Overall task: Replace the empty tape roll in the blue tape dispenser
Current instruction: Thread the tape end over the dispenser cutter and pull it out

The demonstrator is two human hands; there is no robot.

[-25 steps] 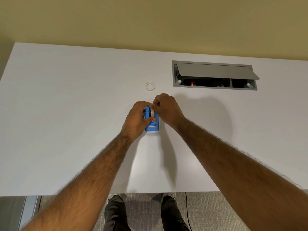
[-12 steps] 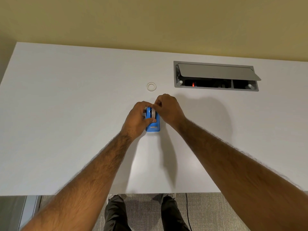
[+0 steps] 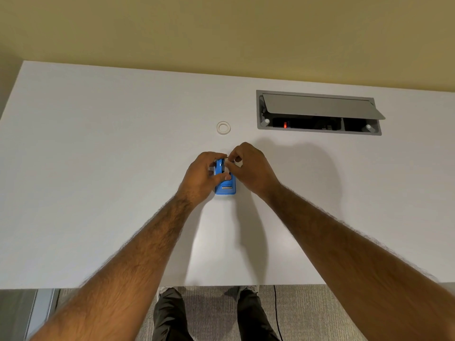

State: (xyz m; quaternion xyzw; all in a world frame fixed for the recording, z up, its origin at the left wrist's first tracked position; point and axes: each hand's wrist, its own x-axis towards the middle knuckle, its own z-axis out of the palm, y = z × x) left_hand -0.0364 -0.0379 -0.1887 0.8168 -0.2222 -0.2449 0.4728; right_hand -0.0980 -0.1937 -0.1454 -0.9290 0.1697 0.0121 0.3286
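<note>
The blue tape dispenser (image 3: 225,187) stands on the white table (image 3: 98,168) in the middle of the view. My left hand (image 3: 204,175) grips its left side, thumb across the top. My right hand (image 3: 251,168) pinches a small white piece, apparently a tape roll (image 3: 238,164), at the dispenser's far end; most of it is hidden by the fingers. A second white tape ring (image 3: 223,127) lies flat on the table a little beyond both hands.
A grey cable hatch (image 3: 320,112) with its lid raised sits in the table at the back right. The table's near edge runs just above my legs and the carpet. A yellow wall stands behind the table.
My right hand has shifted slightly up and to the right at the dispenser's far end, and a bit of white now shows between its fingers. My left hand keeps its grip.
</note>
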